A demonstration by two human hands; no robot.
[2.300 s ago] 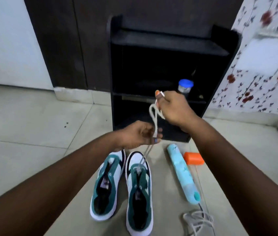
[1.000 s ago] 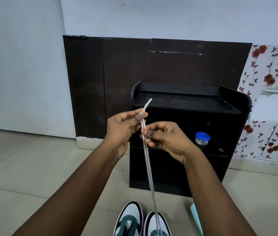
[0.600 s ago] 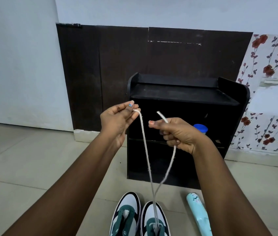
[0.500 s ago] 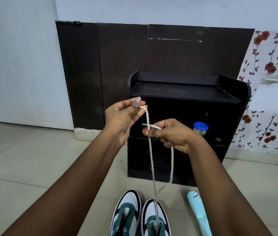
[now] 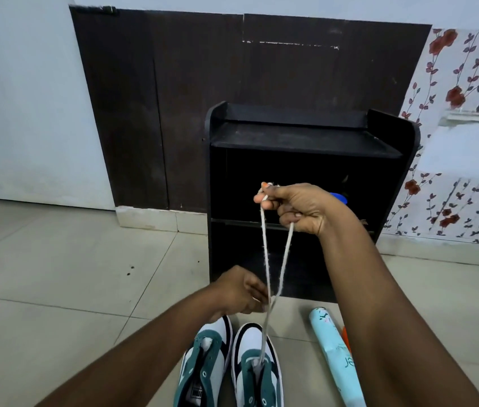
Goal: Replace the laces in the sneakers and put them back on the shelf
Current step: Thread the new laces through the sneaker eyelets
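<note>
- Shelf (image 5: 306,136) stands against the far wall, with bare floor tiles (image 5: 71,259) wide open to its left; on the right a blue tube (image 5: 335,356) lies close by the shoes.
- Right hand (image 5: 300,210) is up high, fingers curled round both ends of the lace (image 5: 264,245).
- Left hand (image 5: 238,292) is lower, pinching the strands just above the right sneaker (image 5: 257,374).
- Left sneaker (image 5: 203,368) sits right beside it, no lace in it.

White lace (image 5: 265,245) looking like woven cloth cord, matt. Sneakers (image 5: 257,368) showing smooth white and green panels, dull sheen. Black shelf (image 5: 306,136) looking like matt laminated board, dusty top. Floor tiles (image 5: 71,259) appearing smooth, faintly glossy. Light blue bottle (image 5: 336,356) showing smooth printed surface. Wall panel (image 5: 188,83) looking like dark matt wood laminate.
</note>
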